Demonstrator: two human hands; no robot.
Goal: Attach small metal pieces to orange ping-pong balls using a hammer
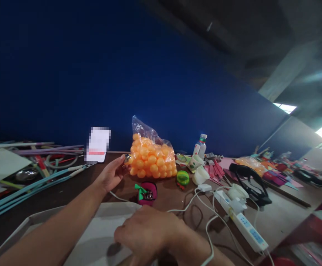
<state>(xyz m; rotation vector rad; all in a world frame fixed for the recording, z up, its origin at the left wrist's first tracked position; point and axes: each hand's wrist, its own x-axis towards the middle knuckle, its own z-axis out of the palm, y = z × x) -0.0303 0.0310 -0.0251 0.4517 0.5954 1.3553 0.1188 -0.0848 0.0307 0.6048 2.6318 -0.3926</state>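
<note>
My left hand (113, 173) reaches to the left edge of a clear plastic bag of orange balls (152, 157). Its thumb and fingers are closed around a small shiny object (127, 159) beside the bag. Nearer the camera, my right hand (146, 232) hangs over a white box (102, 225), back of the hand up, fingers curled and partly hidden; what it holds, if anything, cannot be seen. Between the hands and the bag sits a small dark pink pouch (151, 190) with a green ribbon and shiny bits inside.
A green striped ball (182, 178), white cups (201, 175), a bottle (200, 146) and a power strip (244, 221) with looping cables lie right. Blue and white rods (39, 183) and a propped, blurred card (97, 145) are left. A black strap-like object (251, 184) lies further right.
</note>
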